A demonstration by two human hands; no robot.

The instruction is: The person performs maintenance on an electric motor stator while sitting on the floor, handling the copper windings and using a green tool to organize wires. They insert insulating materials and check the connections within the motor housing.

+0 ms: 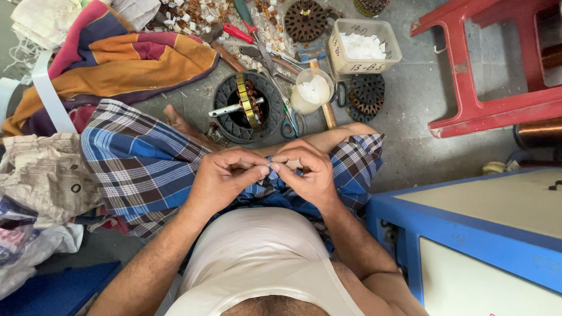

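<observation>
Both hands meet over the lap, left hand and right hand pinching a tiny white slip between narrow fingers, while the stator on the floor waits, its slots apparently unfilled.

Soft woven checked cloth in blue, brown and white drapes the lap, matt and creased, and between the fingertips of the left hand and the right hand sits a tiny pale piece, possibly paper, too small to be sure. On the rough, dull grey stone floor there's a round black motor stator with a bright brassy metal band and a shiny steel shaft, beside a cloudy translucent plastic cup of white slips. The red plastic stool looks smooth and slightly glossy, and the blue painted cabinet has a flat, satin finish.
</observation>
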